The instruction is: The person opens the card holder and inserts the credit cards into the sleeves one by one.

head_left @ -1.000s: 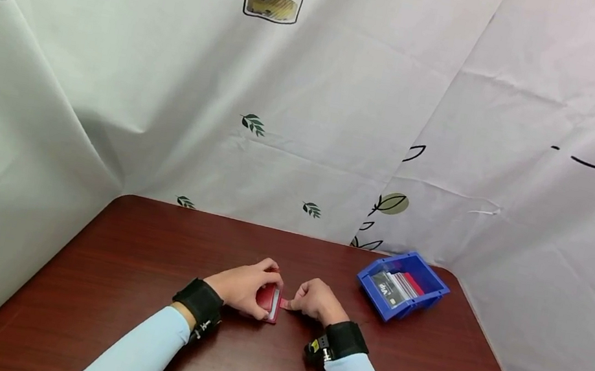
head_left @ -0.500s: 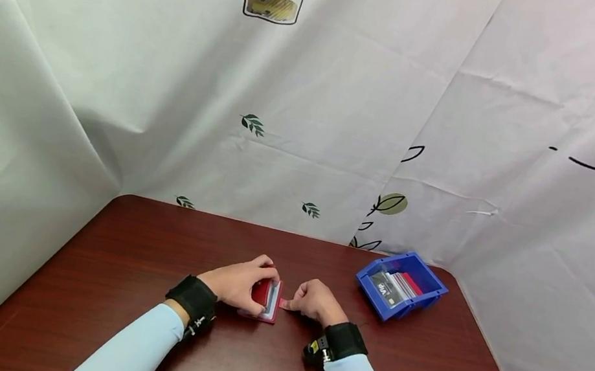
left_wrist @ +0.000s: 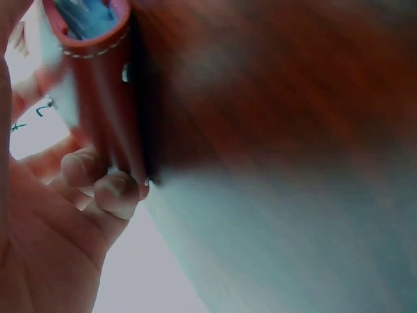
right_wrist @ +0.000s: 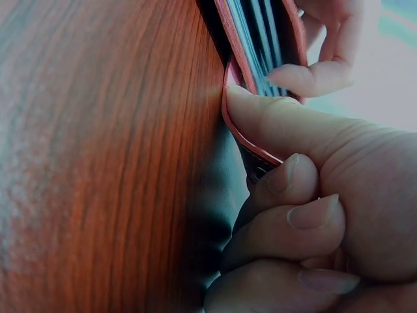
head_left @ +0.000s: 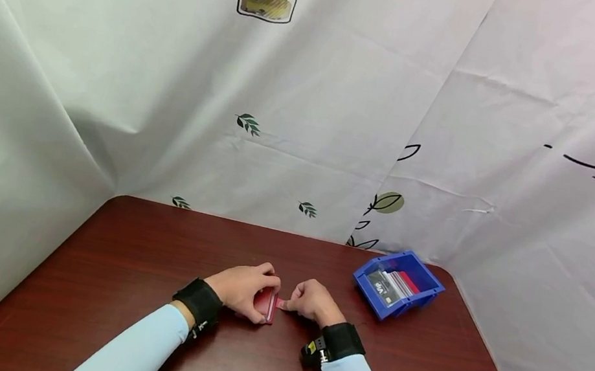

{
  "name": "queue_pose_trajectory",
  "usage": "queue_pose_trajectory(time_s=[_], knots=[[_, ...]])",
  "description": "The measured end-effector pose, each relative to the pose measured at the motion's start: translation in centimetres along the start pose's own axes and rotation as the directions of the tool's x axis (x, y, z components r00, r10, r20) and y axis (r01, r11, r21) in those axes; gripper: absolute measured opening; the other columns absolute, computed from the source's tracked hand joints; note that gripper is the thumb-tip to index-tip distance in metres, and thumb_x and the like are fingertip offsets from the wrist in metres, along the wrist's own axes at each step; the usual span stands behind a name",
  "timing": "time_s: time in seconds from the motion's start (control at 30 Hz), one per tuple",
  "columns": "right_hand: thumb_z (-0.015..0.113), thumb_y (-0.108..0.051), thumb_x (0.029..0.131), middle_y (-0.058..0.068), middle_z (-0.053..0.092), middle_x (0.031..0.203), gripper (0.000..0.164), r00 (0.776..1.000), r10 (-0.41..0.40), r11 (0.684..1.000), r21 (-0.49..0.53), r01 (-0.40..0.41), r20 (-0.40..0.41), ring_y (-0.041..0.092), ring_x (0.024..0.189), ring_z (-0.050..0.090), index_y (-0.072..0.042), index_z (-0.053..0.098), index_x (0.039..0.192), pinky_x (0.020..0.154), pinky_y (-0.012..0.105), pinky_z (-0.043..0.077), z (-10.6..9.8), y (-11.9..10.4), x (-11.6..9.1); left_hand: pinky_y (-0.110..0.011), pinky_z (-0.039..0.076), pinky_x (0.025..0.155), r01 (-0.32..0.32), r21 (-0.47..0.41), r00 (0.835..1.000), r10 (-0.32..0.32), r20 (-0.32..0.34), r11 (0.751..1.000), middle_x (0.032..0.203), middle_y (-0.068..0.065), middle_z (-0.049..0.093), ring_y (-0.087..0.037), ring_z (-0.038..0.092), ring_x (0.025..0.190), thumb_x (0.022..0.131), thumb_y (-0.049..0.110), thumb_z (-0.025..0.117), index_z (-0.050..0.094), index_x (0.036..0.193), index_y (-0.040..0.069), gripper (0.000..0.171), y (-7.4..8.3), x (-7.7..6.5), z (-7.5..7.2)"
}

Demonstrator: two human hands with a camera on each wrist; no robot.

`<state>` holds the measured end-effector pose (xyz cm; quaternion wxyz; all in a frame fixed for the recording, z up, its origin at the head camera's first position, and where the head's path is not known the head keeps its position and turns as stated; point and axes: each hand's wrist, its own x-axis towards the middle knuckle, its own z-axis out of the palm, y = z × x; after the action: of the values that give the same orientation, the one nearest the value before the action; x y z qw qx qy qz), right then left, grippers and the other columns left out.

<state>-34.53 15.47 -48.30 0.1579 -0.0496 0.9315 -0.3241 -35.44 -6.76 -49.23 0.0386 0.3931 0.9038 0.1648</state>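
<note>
My left hand (head_left: pixel 241 288) grips a red leather card holder (head_left: pixel 264 303) on the table, thumb on the near side and fingers on the far side. In the left wrist view the card holder (left_wrist: pixel 101 91) has pale stitching, and several fingers curl at its end. In the right wrist view, clear sleeves or cards (right_wrist: pixel 251 39) show between its two covers. To the right, my right hand (head_left: pixel 312 299) pinches the card holder's short strap (right_wrist: pixel 229 114), thumb on its pink inner face and the other fingers curled beneath. The strap's end is hidden in that hand.
A blue plastic bin (head_left: pixel 418 278) stands at the table's back right, holding several cards (head_left: pixel 389 286), one marked VIP. The dark red-brown wooden table (head_left: pixel 147 239) meets a white printed cloth (head_left: pixel 183 94) behind and at the sides.
My left hand shifted slightly left, then came back right with the card holder's upper part; the pale inside strip looks narrower now. The right hand keeps its pinch on the strap. The head view shifted slightly.
</note>
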Motion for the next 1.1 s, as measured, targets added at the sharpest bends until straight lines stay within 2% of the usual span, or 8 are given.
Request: queue_pose_trajectory(time_s=[0.2,0.37,0.57,0.63,0.8,0.9,1.1], knots=[[0.086,-0.034,0.083,-0.003,0.051,0.055,0.04,1.0,-0.002,1.0,-0.017,0.002,0.003,0.015,0.055,0.048,-0.013,0.06,0.062,0.047,0.026,0.034,0.1,0.0,0.1,-0.022,0.053,0.081,0.031,-0.128,0.999,-0.032,-0.003,0.991,0.132,0.002,0.045,-0.01,0.057,0.099,0.078,0.04,0.081,0.06,0.131,0.025,0.059,-0.1,-0.9,-0.7],[0.086,-0.033,0.083,-0.003,0.05,0.054,0.039,1.0,-0.011,1.0,-0.017,0.012,0.017,0.015,0.053,0.048,-0.013,0.06,0.062,0.046,0.026,0.034,0.0,0.0,0.2,-0.024,0.053,0.085,0.068,-0.2,0.998,-0.068,0.007,0.977,0.137,0.001,0.039,-0.013,0.055,0.106,0.079,0.036,0.079,0.061,0.133,0.025,0.058,-0.5,-1.6,-1.3],[0.086,-0.035,0.083,-0.002,0.051,0.054,0.04,1.0,0.018,1.0,-0.023,-0.018,0.02,0.016,0.054,0.049,-0.014,0.06,0.062,0.046,0.026,0.034,0.1,0.2,0.3,-0.026,0.052,0.086,0.095,-0.25,0.995,-0.099,-0.003,0.964,0.139,-0.001,0.04,-0.012,0.054,0.108,0.079,0.032,0.077,0.045,0.15,0.027,0.078,-0.7,-2.3,-1.7],[0.085,-0.035,0.083,-0.002,0.051,0.054,0.039,0.999,0.024,0.999,-0.023,-0.024,0.022,0.016,0.054,0.05,-0.013,0.061,0.062,0.046,0.026,0.035,0.1,0.2,0.4,-0.026,0.051,0.086,0.1,-0.258,0.994,-0.106,-0.012,0.961,0.138,0.0,0.04,-0.012,0.054,0.108,0.079,0.032,0.077,0.043,0.151,0.025,0.079,-0.8,-2.6,-1.9],[0.085,-0.036,0.084,-0.001,0.052,0.056,0.038,0.999,0.027,1.0,-0.014,-0.027,0.035,0.018,0.057,0.053,-0.013,0.062,0.064,0.047,0.026,0.036,0.1,0.3,0.4,-0.025,0.05,0.086,0.102,-0.238,0.993,-0.114,-0.037,0.966,0.13,0.004,0.038,-0.01,0.055,0.106,0.078,0.034,0.08,0.054,0.13,0.018,0.061,-1.6,-3.7,-2.3],[0.085,-0.036,0.084,-0.001,0.052,0.056,0.038,0.999,0.026,1.0,-0.014,-0.026,0.032,0.018,0.057,0.053,-0.013,0.062,0.064,0.048,0.027,0.037,0.0,0.3,0.3,-0.025,0.05,0.083,0.093,-0.23,0.993,-0.108,-0.054,0.969,0.127,0.003,0.038,-0.012,0.055,0.105,0.076,0.036,0.083,0.056,0.118,0.017,0.054,-2.3,-4.5,-2.6],[0.085,-0.036,0.084,-0.002,0.05,0.054,0.039,0.999,0.018,1.0,-0.017,-0.018,0.026,0.017,0.054,0.051,-0.013,0.061,0.062,0.047,0.027,0.036,0.0,0.4,0.3,-0.028,0.049,0.085,0.094,-0.209,0.992,-0.11,-0.065,0.973,0.126,0.002,0.04,-0.015,0.049,0.113,0.075,0.039,0.083,0.056,0.112,0.02,0.049,-3.4,-6.0,-2.9]])
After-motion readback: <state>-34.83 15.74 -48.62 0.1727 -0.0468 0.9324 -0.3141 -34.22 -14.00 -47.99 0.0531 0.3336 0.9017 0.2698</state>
